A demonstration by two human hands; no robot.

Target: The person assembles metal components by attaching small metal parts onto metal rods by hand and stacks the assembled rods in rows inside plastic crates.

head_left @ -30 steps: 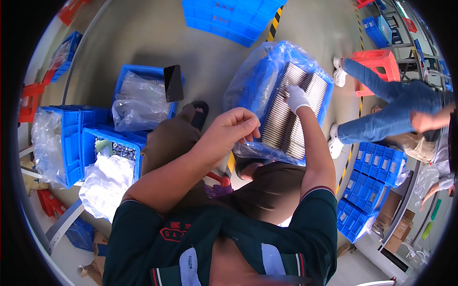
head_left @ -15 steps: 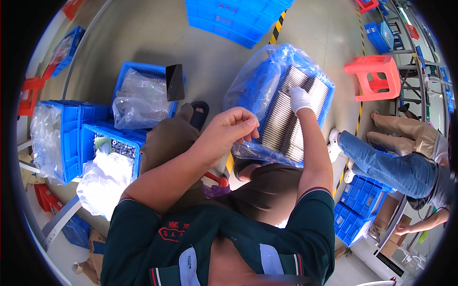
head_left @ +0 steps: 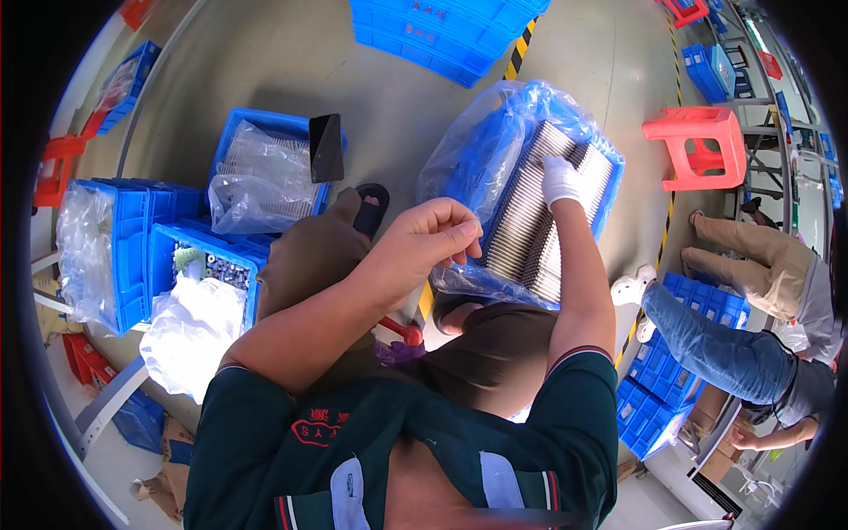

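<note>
Grey workshop floor (head_left: pixel 283 62), right hand (head_left: pixel 564 185) down at the metal pieces (head_left: pixel 512 238)

The floor carries striped tape (head_left: pixel 523 49), a red stool (head_left: pixel 693 124) and a blue bin stack (head_left: pixel 450 49); a co-worker (head_left: pixel 715 331) in jeans is off to the right. The metal pieces stand in two long, close-set rows inside a blue crate (head_left: pixel 609 208), with clear plastic (head_left: pixel 459 163) bunched along its left side. The right hand, in a white glove, reaches onto the rows toward their far end; I cannot tell how far open its fingers are or whether they have hold of a piece (the glove and the angle hide the tips). The left hand (head_left: pixel 431 237), bare, is raised near the crate's near left side, fingers curled in and thumb close to the index finger; whether anything small is pinched there cannot be told.

The step in hand looks like handling pieces within the rows, though lifting, setting and straightening would look alike here. A next move there would call for a light, straight touch, since such tightly packed neighbours could be knocked out of line.
</note>
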